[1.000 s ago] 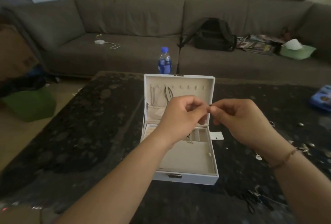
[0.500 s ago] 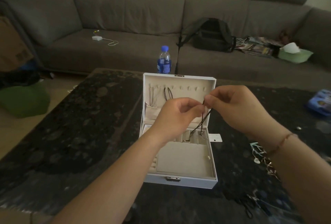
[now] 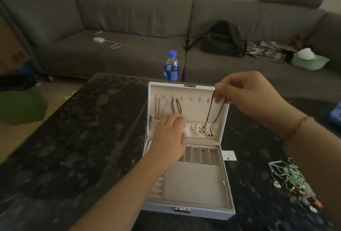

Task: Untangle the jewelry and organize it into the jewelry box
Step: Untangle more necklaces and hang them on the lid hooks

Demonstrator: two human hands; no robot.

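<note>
A white jewelry box (image 3: 204, 210) stands open on the dark table, its lid upright with a row of hooks. My right hand (image 3: 247, 94) pinches a dark cord necklace (image 3: 210, 112) at the lid's top right corner; its silver pendant (image 3: 203, 131) hangs in front of the lid's fabric pocket. My left hand (image 3: 169, 134) hovers over the pocket at the lid's left side, fingers relaxed and holding nothing. Another dark cord necklace (image 3: 176, 106) hangs from a hook in the lid. A tangled pile of jewelry (image 3: 293, 184) lies on the table to the right.
A water bottle (image 3: 171, 67) stands just behind the box. A small white tag (image 3: 229, 155) lies right of the box. A grey sofa (image 3: 129, 27) behind the table (image 3: 73, 147) holds a black backpack (image 3: 221, 39), magazines and a green tissue box (image 3: 310, 61).
My right hand has lifted the necklace up and right to the lid's top corner, so it hangs free. My left hand has let go of it and dropped to the lid pocket.
</note>
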